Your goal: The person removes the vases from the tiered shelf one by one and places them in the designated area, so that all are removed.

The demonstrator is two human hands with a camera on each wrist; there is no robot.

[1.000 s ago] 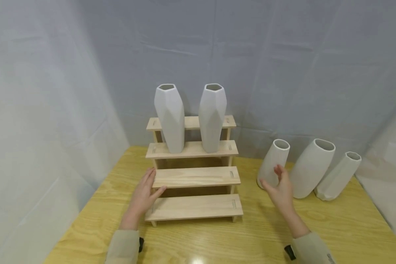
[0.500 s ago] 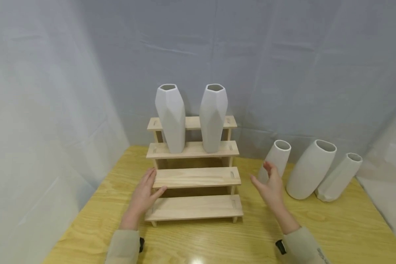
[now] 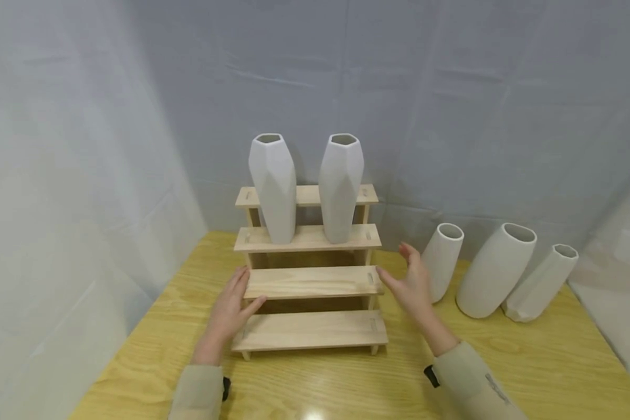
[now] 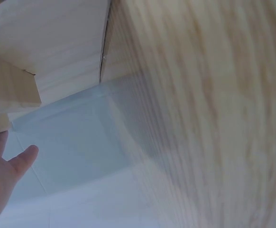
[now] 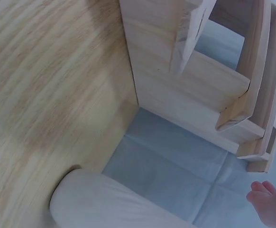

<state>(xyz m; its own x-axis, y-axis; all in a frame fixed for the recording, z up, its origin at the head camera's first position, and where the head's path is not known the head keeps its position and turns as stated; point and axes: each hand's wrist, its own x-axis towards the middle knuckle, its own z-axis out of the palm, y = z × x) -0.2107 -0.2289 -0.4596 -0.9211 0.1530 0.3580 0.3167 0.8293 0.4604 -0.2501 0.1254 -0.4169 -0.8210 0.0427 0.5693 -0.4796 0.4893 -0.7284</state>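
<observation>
A wooden stepped shelf stands at mid-table in the head view. Two white faceted vases stand upright side by side on its second tier from the top. My left hand rests at the left end of the tier below, fingers along its end and thumb stretched toward its front edge; the left wrist view shows part of this hand against the wood. My right hand is held with thumb and fingers apart and nothing between them, thumb tip right by that tier's right end. A slim white vase stands just behind it.
Farther right on the wooden table are a rounded white vase and a smaller faceted white vase. A grey cloth hangs behind the table, with pale cloth at the left side.
My right hand has moved left, away from the slim vase and over to the shelf's right end. The left hand keeps its place, and the vases stay put.
</observation>
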